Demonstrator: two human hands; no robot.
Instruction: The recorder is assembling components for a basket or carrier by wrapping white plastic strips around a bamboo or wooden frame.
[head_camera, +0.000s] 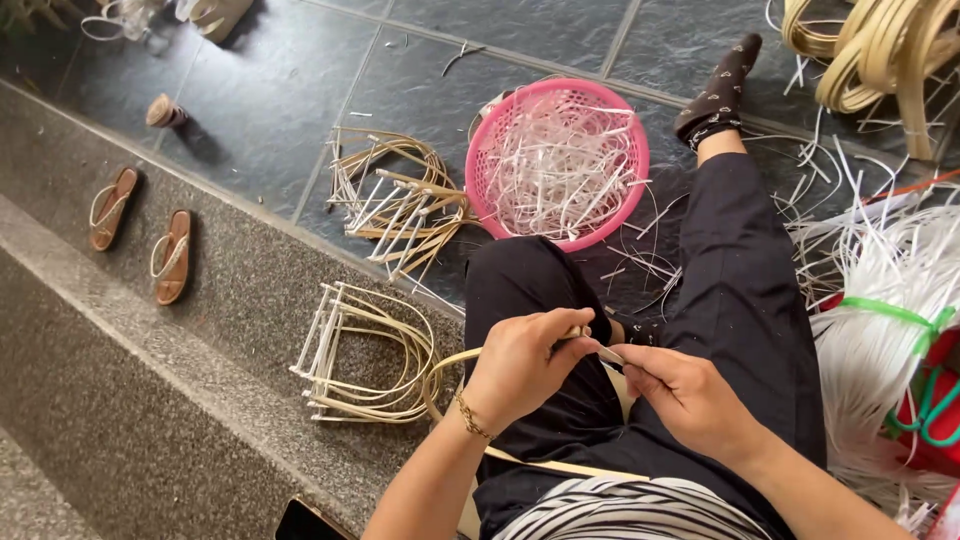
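Both hands met over the lap: the left hand (520, 365) pinched a bent cane strip (452, 362), the right hand (680, 395) gripped its tip. Beyond lay a pink basket (497, 130) of white offcuts, cane bundles (365, 355) left, white strips (880, 330) right.

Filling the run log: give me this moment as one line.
left hand: grips tan strip | right hand: pinches strip end | pink basket: white offcuts, by knees | bent strip bundles: on step

I count one pink basket (557, 163), two brown sandals (112, 208) (172, 256) left of it, two bent cane bundles (400, 200) (365, 355) beside it, one black sock (720, 90).
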